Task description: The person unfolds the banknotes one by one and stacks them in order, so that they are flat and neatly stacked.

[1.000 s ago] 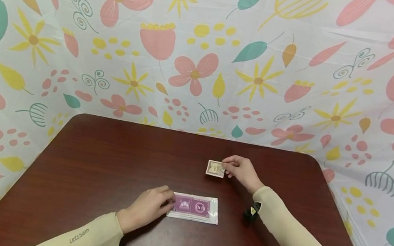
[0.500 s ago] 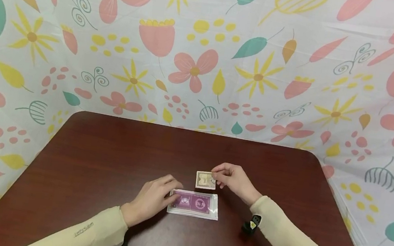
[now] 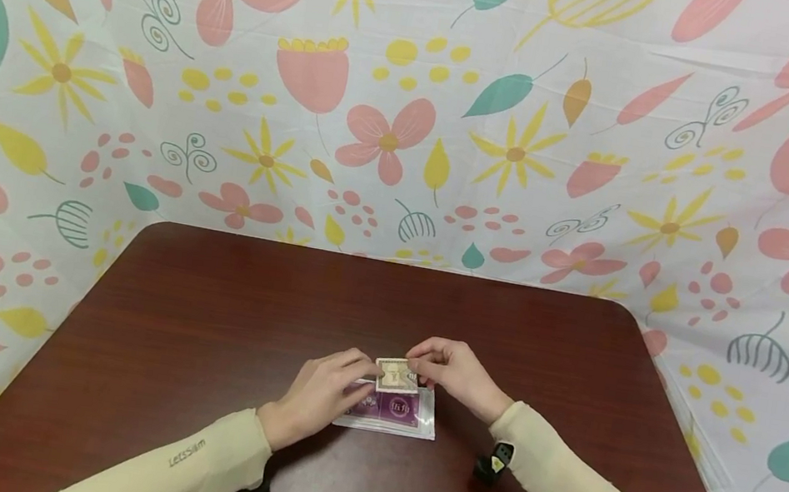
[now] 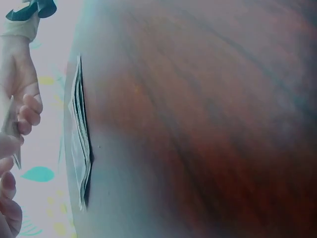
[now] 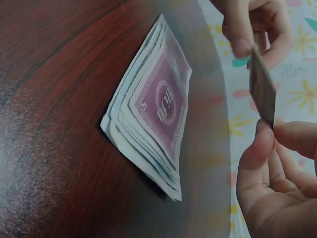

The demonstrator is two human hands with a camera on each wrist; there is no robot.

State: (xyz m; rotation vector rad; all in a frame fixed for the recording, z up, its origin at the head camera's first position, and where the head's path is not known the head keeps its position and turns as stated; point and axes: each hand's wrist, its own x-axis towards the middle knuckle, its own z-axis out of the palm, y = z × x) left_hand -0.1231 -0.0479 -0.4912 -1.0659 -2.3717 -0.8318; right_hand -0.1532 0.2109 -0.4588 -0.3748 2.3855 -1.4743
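A small tan printed card [image 3: 396, 376] with a pale border is held above a stack of purple banknotes [image 3: 402, 408], several layers thick in clear sleeves. My right hand [image 3: 455, 374] pinches the card's right edge between thumb and fingers. At its left edge, the thumb and fingers of my left hand [image 3: 324, 394] pinch it too. From the right wrist, the card [image 5: 262, 91] is seen nearly edge-on between the two hands, apart from the stack [image 5: 161, 104] lying on the table. The left wrist view shows the stack [image 4: 80, 134] from its side.
The dark brown table [image 3: 243, 300] has rounded far corners. Behind it hangs a white cloth [image 3: 407, 46] printed with flowers and leaves. A black wrist device [image 3: 494, 463] sits below the right cuff.
My right hand has brought the card left and toward me, from behind the banknotes to over them. The left hand has lifted off the stack and met the card's left edge.
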